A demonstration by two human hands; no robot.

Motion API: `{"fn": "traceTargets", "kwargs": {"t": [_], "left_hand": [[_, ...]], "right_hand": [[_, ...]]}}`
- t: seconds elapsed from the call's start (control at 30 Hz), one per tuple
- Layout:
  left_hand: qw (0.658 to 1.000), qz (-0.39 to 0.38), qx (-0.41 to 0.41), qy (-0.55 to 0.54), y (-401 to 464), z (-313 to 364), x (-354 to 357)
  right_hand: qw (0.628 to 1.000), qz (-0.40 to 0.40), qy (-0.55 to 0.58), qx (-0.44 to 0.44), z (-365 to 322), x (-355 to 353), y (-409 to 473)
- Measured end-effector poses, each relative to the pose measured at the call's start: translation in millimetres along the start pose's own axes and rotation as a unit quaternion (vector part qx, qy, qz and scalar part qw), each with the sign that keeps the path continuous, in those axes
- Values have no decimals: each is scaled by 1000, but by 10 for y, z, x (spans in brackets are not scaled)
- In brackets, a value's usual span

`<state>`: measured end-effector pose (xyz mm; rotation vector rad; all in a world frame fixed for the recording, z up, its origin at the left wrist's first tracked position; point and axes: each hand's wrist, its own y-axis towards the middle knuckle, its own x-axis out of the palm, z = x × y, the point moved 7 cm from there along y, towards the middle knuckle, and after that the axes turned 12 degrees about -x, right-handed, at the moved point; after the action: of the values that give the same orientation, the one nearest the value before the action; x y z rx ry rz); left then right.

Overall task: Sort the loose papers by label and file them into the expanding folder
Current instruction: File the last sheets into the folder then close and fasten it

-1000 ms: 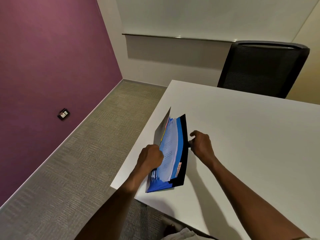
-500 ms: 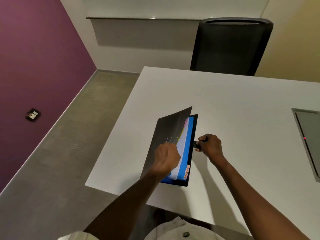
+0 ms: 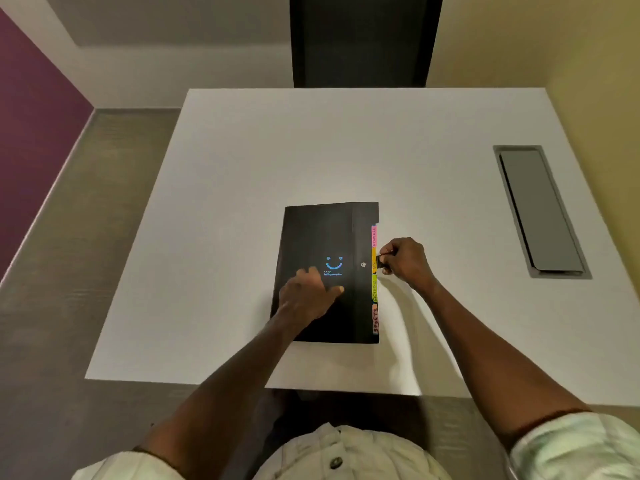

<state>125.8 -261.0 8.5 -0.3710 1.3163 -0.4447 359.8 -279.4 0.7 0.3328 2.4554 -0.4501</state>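
A black expanding folder point(image 3: 322, 233) lies closed and flat on the white table point(image 3: 242, 174), with a blue smiley print on its cover and a small snap button near its right side. Coloured index tabs point(image 3: 374, 278) in pink, orange, green and red stick out along its right edge. My left hand point(image 3: 306, 292) rests palm down on the cover, fingers spread. My right hand point(image 3: 405, 259) pinches the folder's black closure strap point(image 3: 381, 260) at the right edge. No loose papers are in sight.
A grey cable hatch point(image 3: 540, 209) is set into the table at the right. A black office chair point(image 3: 363, 39) stands behind the far edge. Carpet and a purple wall point(image 3: 31, 109) lie to the left.
The folder's cover, open and raised a second ago, has been pressed down flat by my left hand. My right hand stays on the strap. The view has swung to look straight down.
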Motion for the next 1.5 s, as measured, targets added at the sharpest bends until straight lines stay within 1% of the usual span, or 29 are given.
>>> {"fn": "traceTargets", "kwargs": {"t": [0.1, 0.17, 0.27, 0.4, 0.57, 0.7, 0.8, 0.9, 0.97, 1.2, 1.27, 1.5], "left_hand": [[999, -19, -27, -14, 119, -214, 112], [999, -29, -12, 5, 181, -315, 197], [994, -75, 24, 70, 210, -429, 404], [986, -102, 43, 127, 248, -509, 543], [979, -115, 39, 165, 216, -438, 672], [980, -106, 33, 163, 171, -397, 702], [980, -108, 37, 163, 185, -397, 707], [978, -114, 40, 169, 196, -384, 696], [977, -119, 43, 174, 203, -379, 691], [973, -135, 55, 181, 209, -397, 663], [972, -136, 56, 181, 204, -403, 655], [973, -135, 54, 177, 203, -401, 668]], "right_hand": [[1000, -11, 7, 18, 212, 81, 2], [999, 0, 4, 35, 339, 146, -15], [997, 38, -28, 53, 489, 196, -63], [991, 105, 11, 78, 552, 218, -136], [990, 135, 15, 40, 433, 320, -224], [992, 123, -24, -9, 286, 390, -224], [992, 85, -76, -55, 190, 472, -209], [982, 63, -139, -114, 104, 563, -234], [976, 55, -166, -130, 89, 605, -232], [973, 29, -201, -111, 52, 712, -165], [969, 22, -215, -120, 53, 738, -171], [970, -6, -211, -118, 62, 766, -199]]}}
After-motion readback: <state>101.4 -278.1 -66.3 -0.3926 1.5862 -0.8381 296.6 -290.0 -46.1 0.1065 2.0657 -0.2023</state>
